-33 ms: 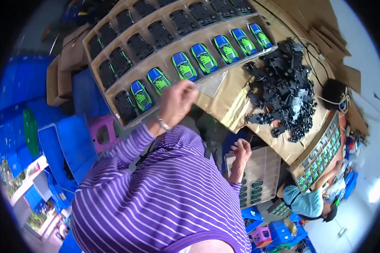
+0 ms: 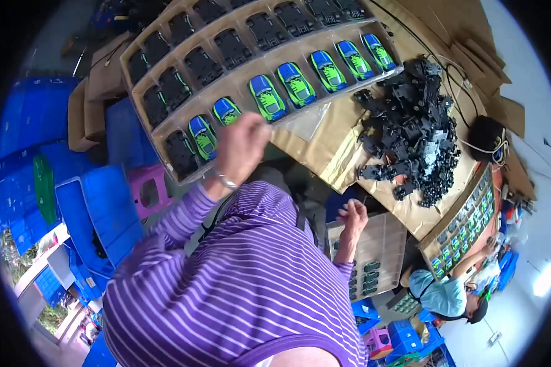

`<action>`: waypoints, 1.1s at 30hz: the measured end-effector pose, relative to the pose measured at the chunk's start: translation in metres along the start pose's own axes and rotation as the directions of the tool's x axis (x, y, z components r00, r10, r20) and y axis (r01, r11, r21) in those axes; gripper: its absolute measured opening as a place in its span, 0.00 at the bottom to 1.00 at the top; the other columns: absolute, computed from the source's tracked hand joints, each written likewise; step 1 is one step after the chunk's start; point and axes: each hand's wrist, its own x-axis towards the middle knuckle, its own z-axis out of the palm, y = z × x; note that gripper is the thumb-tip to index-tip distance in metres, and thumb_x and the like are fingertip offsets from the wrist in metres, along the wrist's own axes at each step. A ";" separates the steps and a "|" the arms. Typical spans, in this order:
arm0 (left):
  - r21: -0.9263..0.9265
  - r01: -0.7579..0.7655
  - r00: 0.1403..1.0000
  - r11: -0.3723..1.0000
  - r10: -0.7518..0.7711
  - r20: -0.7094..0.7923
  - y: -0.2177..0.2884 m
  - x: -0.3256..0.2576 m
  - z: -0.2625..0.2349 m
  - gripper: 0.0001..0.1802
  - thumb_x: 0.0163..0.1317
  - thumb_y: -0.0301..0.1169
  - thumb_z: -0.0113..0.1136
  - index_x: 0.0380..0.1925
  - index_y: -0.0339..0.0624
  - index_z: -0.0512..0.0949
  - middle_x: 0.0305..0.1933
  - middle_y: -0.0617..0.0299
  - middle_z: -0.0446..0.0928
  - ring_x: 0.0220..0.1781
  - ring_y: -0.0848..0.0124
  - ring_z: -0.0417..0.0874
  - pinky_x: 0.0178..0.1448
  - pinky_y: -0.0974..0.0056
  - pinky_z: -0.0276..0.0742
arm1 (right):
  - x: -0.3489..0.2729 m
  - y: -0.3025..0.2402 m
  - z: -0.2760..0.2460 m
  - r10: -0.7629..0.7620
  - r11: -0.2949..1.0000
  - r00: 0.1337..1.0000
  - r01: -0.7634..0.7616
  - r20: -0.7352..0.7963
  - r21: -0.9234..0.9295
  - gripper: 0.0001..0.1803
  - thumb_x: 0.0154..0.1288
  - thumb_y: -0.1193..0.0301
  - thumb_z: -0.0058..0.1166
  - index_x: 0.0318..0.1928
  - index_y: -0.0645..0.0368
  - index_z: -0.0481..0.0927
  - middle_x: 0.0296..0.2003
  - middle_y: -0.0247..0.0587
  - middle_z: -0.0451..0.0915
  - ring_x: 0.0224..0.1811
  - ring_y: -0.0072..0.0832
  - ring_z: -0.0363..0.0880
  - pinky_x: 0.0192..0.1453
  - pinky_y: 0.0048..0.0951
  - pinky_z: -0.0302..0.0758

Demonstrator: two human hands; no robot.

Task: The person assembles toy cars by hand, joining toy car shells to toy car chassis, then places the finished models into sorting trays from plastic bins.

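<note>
Workshop background: blue bins (image 2: 101, 211) at left, brown cardboard (image 2: 487, 67) at upper right, everything bent toward a black fisheye rim.
Table: brown paper covering (image 2: 333, 153), with a heap of black plastic parts (image 2: 404, 116) to the right; single pieces in it are hard to tell apart.
Main tray: divided carton tray (image 2: 242, 76), cut off at the upper edge.
Cars: blue-and-green toy cars (image 2: 266, 96) in the tray's nearest row, black pieces in the rows behind; the left hand partly covers one car.
Markings: green pattern over the blue bodies; any lettering is too small to read.
Left hand (image 2: 242, 150): over the tray's near edge, motion-blurred, fingers curled narrowly; cannot tell whether it holds something.
Right hand (image 2: 352, 219): near a second tray (image 2: 389, 241), fingers loosely bent; its grip cannot be made out.
Co-worker (image 2: 438, 293): at right, pale blue top, beside another tray of cars.
</note>
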 end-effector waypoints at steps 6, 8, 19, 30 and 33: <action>0.817 0.328 0.894 0.474 0.125 -0.431 -0.126 -0.051 -0.169 0.31 0.60 0.50 0.65 0.54 0.37 0.75 0.50 0.39 0.77 0.55 0.43 0.78 0.57 0.46 0.75 | 0.094 -0.020 0.121 -0.059 0.992 0.990 0.073 0.131 -0.102 0.25 0.65 0.66 0.65 0.57 0.59 0.69 0.31 0.41 0.82 0.22 0.25 0.82 0.19 0.25 0.76; 0.654 0.612 0.770 0.445 -0.145 -0.621 -0.107 -0.058 -0.192 0.36 0.60 0.51 0.64 0.60 0.36 0.70 0.57 0.37 0.74 0.61 0.42 0.74 0.62 0.47 0.73 | 0.103 -0.019 0.173 -0.021 0.984 0.981 0.055 0.192 -0.171 0.35 0.62 0.66 0.67 0.63 0.58 0.60 0.36 0.48 0.81 0.22 0.30 0.82 0.19 0.28 0.77; 0.628 0.746 0.640 0.221 -0.497 -0.586 -0.214 -0.132 -0.298 0.44 0.46 0.42 0.75 0.64 0.47 0.69 0.59 0.45 0.79 0.61 0.45 0.77 0.64 0.45 0.72 | 0.081 0.015 0.284 0.046 0.983 0.893 -0.122 0.449 0.141 0.17 0.62 0.82 0.60 0.51 0.68 0.72 0.33 0.45 0.78 0.31 0.34 0.84 0.25 0.30 0.82; -0.412 0.661 0.512 0.628 -0.778 -0.363 -0.283 -0.268 -0.356 0.36 0.59 0.22 0.66 0.68 0.52 0.67 0.60 0.55 0.74 0.55 0.59 0.81 0.45 0.55 0.85 | 0.060 -0.005 0.278 0.194 0.980 0.720 -0.113 0.667 -0.163 0.27 0.66 0.73 0.58 0.58 0.77 0.63 0.30 0.44 0.77 0.29 0.40 0.85 0.28 0.33 0.83; -0.546 0.547 0.441 0.634 -0.773 -0.456 -0.291 -0.275 -0.355 0.35 0.62 0.29 0.66 0.68 0.44 0.64 0.57 0.57 0.76 0.53 0.61 0.83 0.47 0.54 0.84 | 0.057 -0.019 0.261 0.180 0.971 0.729 -0.027 0.660 -0.236 0.32 0.66 0.68 0.60 0.63 0.77 0.65 0.37 0.53 0.82 0.30 0.38 0.86 0.30 0.35 0.84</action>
